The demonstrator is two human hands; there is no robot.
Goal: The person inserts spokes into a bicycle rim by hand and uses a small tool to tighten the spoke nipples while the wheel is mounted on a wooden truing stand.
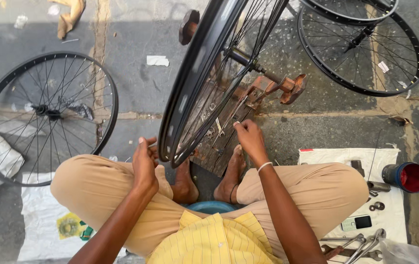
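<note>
The upright bicycle wheel is held in a rusty stand at centre; its rim is steadied by the left hand, fingers curled, while a spoke is pinched by the right hand.

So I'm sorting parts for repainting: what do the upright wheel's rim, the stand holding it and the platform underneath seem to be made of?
The rim looks like metal with a glossy black coat; it shows soft reflections. The stand appears to be bare steel, reddish-brown as if rusted. The platform looks like weathered unfinished wood, with visible plank seams and grain. The left hand rests at the rim.
</note>
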